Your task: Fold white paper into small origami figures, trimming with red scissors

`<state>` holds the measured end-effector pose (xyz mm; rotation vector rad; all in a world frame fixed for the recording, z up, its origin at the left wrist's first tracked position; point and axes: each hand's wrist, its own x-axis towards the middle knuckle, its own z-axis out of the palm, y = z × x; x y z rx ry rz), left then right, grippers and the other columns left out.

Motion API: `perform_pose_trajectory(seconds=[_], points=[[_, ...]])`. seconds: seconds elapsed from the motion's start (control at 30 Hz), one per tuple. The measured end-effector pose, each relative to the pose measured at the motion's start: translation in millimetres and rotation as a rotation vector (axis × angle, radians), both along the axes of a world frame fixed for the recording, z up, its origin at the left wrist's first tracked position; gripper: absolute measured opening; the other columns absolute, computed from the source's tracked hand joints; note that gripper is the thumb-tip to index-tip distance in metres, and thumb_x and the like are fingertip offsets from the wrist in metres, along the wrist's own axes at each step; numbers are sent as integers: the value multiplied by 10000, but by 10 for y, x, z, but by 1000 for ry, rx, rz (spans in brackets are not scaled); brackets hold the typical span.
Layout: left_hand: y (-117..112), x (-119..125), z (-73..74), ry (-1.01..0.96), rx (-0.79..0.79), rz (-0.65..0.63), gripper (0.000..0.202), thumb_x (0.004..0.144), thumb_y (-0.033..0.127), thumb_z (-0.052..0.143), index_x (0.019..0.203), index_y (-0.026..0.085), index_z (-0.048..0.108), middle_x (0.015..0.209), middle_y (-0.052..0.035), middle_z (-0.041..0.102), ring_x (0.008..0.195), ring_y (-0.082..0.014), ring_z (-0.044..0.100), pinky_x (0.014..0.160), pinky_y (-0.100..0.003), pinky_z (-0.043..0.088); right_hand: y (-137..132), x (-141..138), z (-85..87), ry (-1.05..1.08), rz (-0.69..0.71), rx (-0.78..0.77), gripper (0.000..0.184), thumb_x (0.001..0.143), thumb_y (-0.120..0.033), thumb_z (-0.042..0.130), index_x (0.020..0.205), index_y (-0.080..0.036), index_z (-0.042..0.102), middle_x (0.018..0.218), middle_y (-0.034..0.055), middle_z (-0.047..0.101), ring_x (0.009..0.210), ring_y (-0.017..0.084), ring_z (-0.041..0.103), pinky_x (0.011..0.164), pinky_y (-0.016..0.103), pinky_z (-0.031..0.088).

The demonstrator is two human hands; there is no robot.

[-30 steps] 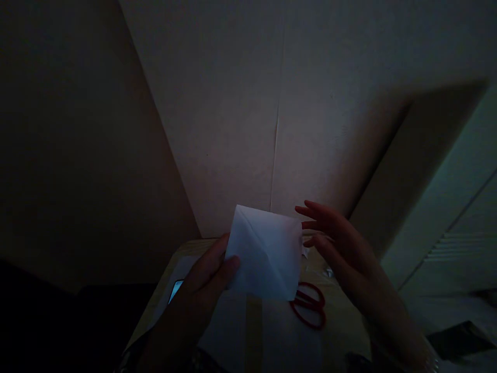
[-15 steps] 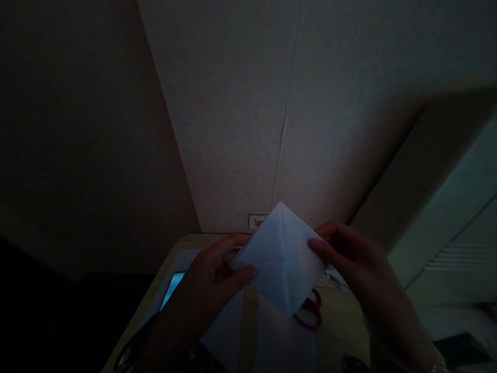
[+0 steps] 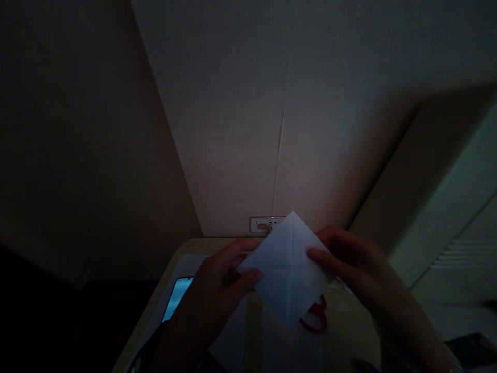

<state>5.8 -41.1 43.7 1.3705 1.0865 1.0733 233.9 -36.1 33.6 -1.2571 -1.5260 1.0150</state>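
In dim light I hold a folded white paper square (image 3: 289, 267) turned like a diamond above a small wooden table (image 3: 349, 321). My left hand (image 3: 217, 295) pinches its left corner between thumb and fingers. My right hand (image 3: 349, 264) grips its right corner the same way. Creases run across the paper from corner to corner. Red-handled scissors (image 3: 316, 316) lie on the table just under the paper's lower tip, partly hidden by it.
A lit phone screen (image 3: 176, 298) lies at the table's left edge. A wall socket plate (image 3: 264, 225) sits on the wall right behind the table. White sheets (image 3: 233, 336) lie under my hands. The wall corner closes in on the left.
The paper has turned from a tilted square to a diamond. My right hand, open a second ago, has closed on its right corner. Both hands have since shifted slightly right.
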Motion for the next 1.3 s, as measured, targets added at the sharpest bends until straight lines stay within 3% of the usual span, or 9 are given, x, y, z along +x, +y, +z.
perform_pose_trajectory(seconds=[0.17,0.3,0.47,0.57,0.7,0.83,0.93,1.13,1.3], points=[[-43,40,84,-141,-46,171,131,716,161,714,830,225,724,698,29,778,681,-134,730,620,-172,536,-8,17,-20,-10,95,-6,161,847,-379,676,869,-220,665,753,0,701,674,147,639,584,234,485],[-80,57,121,-179,-53,205,103,709,145,714,776,221,730,679,34,783,675,-123,732,611,-152,529,-62,-57,28,148,187,-88,168,803,-311,723,929,-225,653,804,-2,733,772,156,693,668,234,535],[-107,95,142,-169,-77,171,84,712,169,716,773,222,741,673,25,781,638,-120,721,608,-158,530,-84,-159,59,218,125,-197,385,744,-388,768,1060,-212,636,652,-24,700,503,125,630,454,209,495],[-118,127,145,-172,-57,201,65,712,189,721,765,225,732,651,33,770,620,-124,716,607,-168,534,-68,-166,33,165,138,-236,342,747,-418,755,981,-187,660,574,-26,657,409,119,571,387,218,456],[-124,150,137,-167,-8,260,47,702,214,727,748,223,720,665,32,766,677,-143,730,615,-178,535,-49,-148,3,120,134,-228,217,721,-369,767,783,-186,668,606,-12,661,502,125,600,456,220,488],[-123,133,133,-74,47,253,33,713,235,697,738,224,715,707,18,769,701,-166,729,665,-228,553,-56,-135,41,58,67,-189,318,663,-323,801,935,-201,691,674,-11,688,573,143,621,496,227,493],[-121,116,124,41,108,241,44,717,229,684,742,219,719,712,16,757,701,-177,719,675,-250,548,-78,-140,90,71,124,-136,313,709,-315,773,990,-213,680,710,-10,701,608,136,624,521,216,475],[-134,132,116,111,83,160,73,764,260,660,776,240,729,708,15,764,684,-174,719,571,-218,505,-124,-176,64,49,235,-159,212,819,-413,684,785,-208,643,543,-31,610,470,131,584,442,223,441],[-110,98,103,51,46,124,148,773,273,685,903,251,754,820,1,788,755,-174,732,603,-206,528,-110,-188,79,128,144,-175,262,789,-463,699,787,-211,630,540,-25,614,430,136,569,389,220,402]])
